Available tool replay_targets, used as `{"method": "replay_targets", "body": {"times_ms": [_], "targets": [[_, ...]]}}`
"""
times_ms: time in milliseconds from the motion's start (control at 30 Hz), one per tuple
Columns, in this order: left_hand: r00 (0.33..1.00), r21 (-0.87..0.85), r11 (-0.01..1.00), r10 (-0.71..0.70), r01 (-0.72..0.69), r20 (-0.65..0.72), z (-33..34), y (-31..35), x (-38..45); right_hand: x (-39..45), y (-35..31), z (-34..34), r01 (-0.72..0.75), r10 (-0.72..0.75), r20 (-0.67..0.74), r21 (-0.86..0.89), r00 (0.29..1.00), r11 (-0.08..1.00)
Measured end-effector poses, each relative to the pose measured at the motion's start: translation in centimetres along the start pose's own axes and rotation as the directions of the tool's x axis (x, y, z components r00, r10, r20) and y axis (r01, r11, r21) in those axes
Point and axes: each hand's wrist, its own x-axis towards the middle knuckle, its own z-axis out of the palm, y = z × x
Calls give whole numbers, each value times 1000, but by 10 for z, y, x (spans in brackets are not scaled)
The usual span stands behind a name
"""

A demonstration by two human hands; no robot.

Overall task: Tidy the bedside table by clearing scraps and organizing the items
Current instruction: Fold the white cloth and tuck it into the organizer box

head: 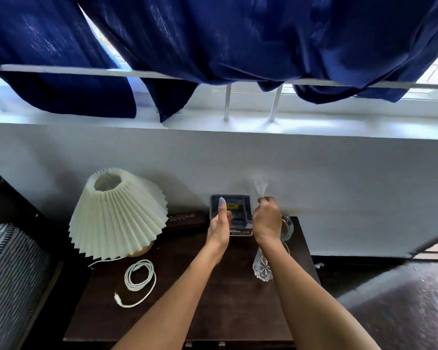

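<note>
A grey open box (240, 202) with a yellow label inside stands at the back of the dark bedside table (213, 311), against the wall. My left hand (219, 227) grips its left front side, thumb stretched up along the rim; the fingers are partly hidden. My right hand (267, 223) is just right of the box, fingertips pinched on a thin clear scrap (260, 186) that sticks up in front of the wall. A coiled white cable (139, 275) lies on the table's left half.
A pleated white lamp (116, 213) stands at the back left with a dark brown case (186, 219) behind it. A cut-glass vase (262, 267) and a clear glass (288, 227) sit under my right forearm. Bedding (8, 274) lies to the left, floor (402, 299) to the right.
</note>
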Motion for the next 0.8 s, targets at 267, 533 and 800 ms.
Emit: {"method": "replay_targets", "body": {"times_ms": [267,533,800], "targets": [[998,-37,997,-65,65,-22,-4,-16,16,8,7,25,60,-25,189,-179,982,982],[993,-5,995,-95,95,-67,-13,-25,11,8,7,23,91,-34,267,-204,963,975],[993,-4,995,-98,98,-62,-18,-26,2,8,8,16,161,-45,384,-276,922,948]]}}
